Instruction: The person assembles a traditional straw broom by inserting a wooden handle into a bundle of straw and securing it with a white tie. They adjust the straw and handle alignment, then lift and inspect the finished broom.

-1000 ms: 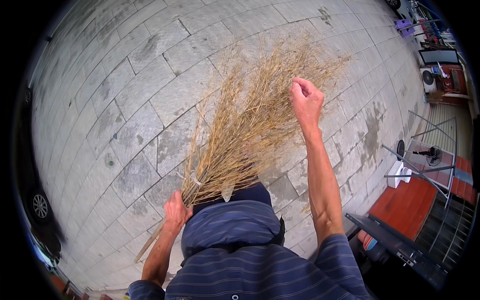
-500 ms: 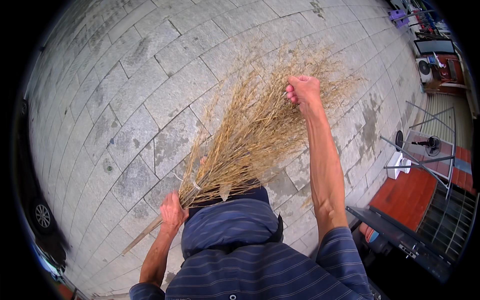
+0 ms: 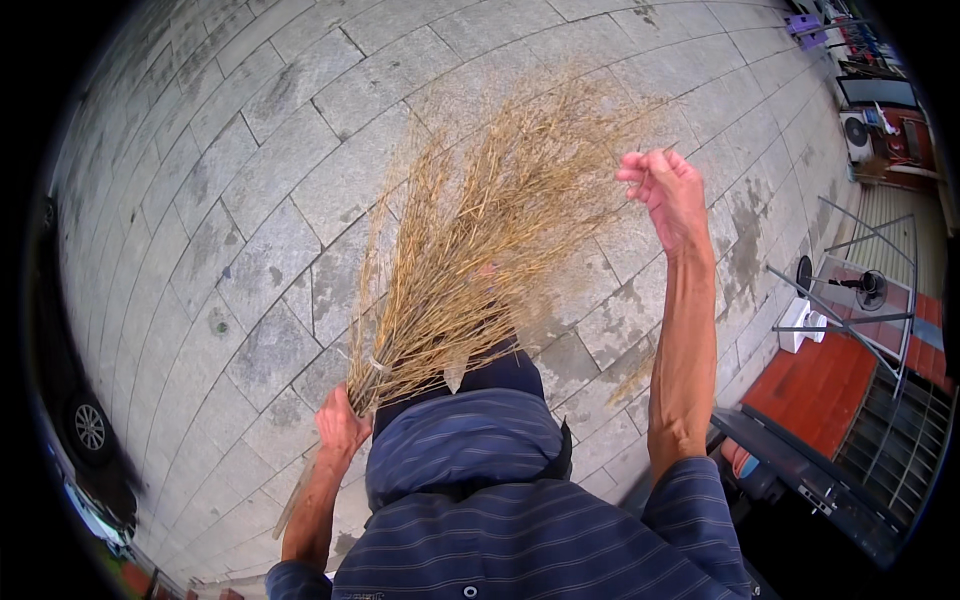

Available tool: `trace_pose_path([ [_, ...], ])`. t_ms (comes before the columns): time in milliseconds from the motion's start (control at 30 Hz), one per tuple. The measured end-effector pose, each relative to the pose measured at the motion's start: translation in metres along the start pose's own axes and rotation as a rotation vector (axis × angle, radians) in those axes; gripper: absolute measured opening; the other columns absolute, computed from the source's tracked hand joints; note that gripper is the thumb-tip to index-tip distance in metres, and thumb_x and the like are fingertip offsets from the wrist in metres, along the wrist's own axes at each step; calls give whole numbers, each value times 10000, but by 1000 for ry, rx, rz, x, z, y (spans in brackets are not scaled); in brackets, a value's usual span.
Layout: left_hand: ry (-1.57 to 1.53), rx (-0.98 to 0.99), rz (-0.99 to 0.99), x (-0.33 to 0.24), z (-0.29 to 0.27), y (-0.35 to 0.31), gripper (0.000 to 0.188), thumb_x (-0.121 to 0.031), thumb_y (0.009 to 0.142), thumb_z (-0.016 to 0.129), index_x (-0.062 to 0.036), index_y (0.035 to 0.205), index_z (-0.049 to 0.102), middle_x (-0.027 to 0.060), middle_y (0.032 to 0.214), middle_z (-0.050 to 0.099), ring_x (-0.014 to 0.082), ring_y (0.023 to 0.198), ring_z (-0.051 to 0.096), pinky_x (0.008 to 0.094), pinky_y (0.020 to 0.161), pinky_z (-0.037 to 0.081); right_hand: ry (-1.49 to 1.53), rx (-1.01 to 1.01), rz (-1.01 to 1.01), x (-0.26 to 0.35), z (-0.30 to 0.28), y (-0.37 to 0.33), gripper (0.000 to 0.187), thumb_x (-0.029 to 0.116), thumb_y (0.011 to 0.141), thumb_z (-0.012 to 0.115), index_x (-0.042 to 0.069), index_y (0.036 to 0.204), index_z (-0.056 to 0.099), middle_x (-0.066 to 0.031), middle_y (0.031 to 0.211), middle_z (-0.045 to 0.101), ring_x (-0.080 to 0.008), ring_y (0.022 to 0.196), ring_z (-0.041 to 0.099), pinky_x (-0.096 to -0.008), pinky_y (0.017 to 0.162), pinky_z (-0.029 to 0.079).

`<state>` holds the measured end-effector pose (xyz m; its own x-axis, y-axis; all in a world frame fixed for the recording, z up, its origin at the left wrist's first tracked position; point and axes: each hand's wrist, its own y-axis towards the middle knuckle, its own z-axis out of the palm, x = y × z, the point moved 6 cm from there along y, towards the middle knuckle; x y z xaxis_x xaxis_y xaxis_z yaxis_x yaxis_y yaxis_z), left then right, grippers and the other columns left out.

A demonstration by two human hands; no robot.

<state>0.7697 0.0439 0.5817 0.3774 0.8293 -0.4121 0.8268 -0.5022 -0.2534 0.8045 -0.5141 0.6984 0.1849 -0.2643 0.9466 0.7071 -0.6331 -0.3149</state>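
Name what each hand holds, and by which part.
The left hand grips the bundle of dry stalks at its gathered end, below the pale tie. The right hand is near the spread tips; whether it pinches anything is unclear.

"How is the left hand point(image 3: 342, 422) held?"
"Low and close to the body, fingers closed in a grip, with the left forearm point(image 3: 308, 510) slanting up to it."
"And the right hand point(image 3: 672, 200)?"
"Much farther forward, at the end of an outstretched right forearm point(image 3: 684, 350). It angles inward, fingers loosely bent and partly spread."
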Motion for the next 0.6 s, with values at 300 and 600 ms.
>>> trace_pose_path([
  [300, -53, 20, -70, -10, 2, 0, 546, -95, 605, 729, -11, 1106, 528, 241, 854, 631, 436, 770, 621, 495, 667, 507, -200, -73, 242, -96, 30, -16, 130, 169, 898, 615, 41, 882, 627, 46, 663, 527, -41, 546, 435, -215, 461, 324],
  [600, -14, 21, -26, -8, -1, 1, 483, -105, 643, 745, -1, 1068, 542, 195, 835, 618, 395, 749, 627, 457, 648, 516, -100, -327, 36, -113, 27, -4, 132, 111, 819, 690, 5, 891, 662, 36, 764, 582, -33, 661, 457, -217, 573, 357],
])
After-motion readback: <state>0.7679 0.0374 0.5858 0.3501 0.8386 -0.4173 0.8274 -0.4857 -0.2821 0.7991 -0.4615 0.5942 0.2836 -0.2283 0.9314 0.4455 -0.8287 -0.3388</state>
